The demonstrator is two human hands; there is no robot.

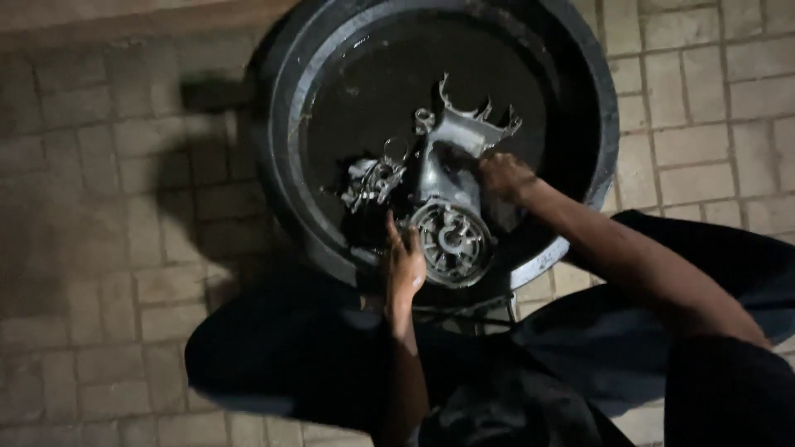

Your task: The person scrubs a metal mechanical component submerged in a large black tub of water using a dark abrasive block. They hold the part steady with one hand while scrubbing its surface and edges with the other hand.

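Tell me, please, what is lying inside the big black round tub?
Inside the tub lie a large grey metal casing with a round finned end and a smaller metal part. Both hands cover parts of the casing; the dark bottom hides anything else.

Floor (99, 207): paved in rectangular bricks, pale grey-tan, laid in staggered rows with dark joints. Raised kerb or step (124, 21): plain smooth band along top left edge, lighter than paving. Light: dim, night-like, single source from above; brightest at right side, fading to gloom at left. Shadow (207, 165): broad, dark, cast leftward across bricks
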